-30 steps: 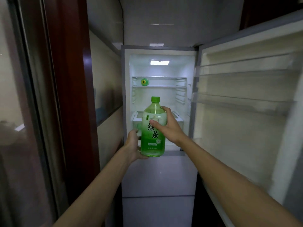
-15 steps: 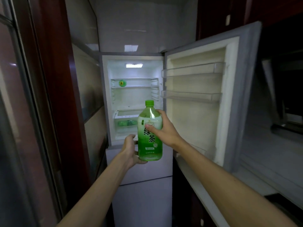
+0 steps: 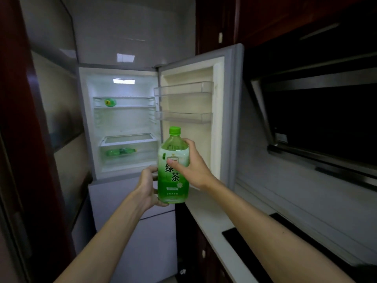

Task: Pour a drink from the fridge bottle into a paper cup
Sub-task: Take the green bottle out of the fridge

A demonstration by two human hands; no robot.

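Observation:
A large green tea bottle (image 3: 173,180) with a green cap stands upright in the air in front of the open fridge (image 3: 122,127). My left hand (image 3: 148,185) cups its base from the left. My right hand (image 3: 193,166) grips its upper body from the right. The cap is on. No paper cup is in view.
The fridge door (image 3: 230,119) is swung open to the right, with two bare door shelves. Inside lie another green bottle (image 3: 120,152) in the drawer and a small green item (image 3: 110,102) on the top shelf. A white counter (image 3: 206,217) with a black hob (image 3: 244,248) runs along the right, under a range hood (image 3: 318,119).
The view has swung right and back from the fridge, bringing the counter, hob and hood into sight. Both hands keep hold of the bottle, now in front of the fridge door's edge.

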